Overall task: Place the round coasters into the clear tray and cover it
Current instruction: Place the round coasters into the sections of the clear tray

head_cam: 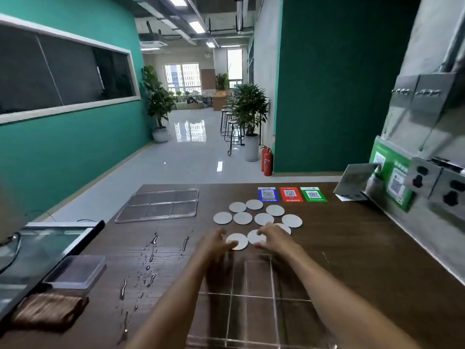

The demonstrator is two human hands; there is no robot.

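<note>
Currently both hands reach the nearest row of round coasters point(254, 217), which lie clustered mid-surface toward the far edge. Left hand point(214, 244) pinching the edge of one coaster point(237, 241); right hand point(273, 238) spread over another point(255, 236), grip not clear through blur. Clear tray point(254, 295) sits at the near edge under the forearms, compartments empty. Judgement: lift each disc by its rim, drop flat into one cell. Clear lid point(158, 205) lies toward the far-left corner, well apart. Water streaks point(151, 258) left of the tray; keep coasters off them
</note>
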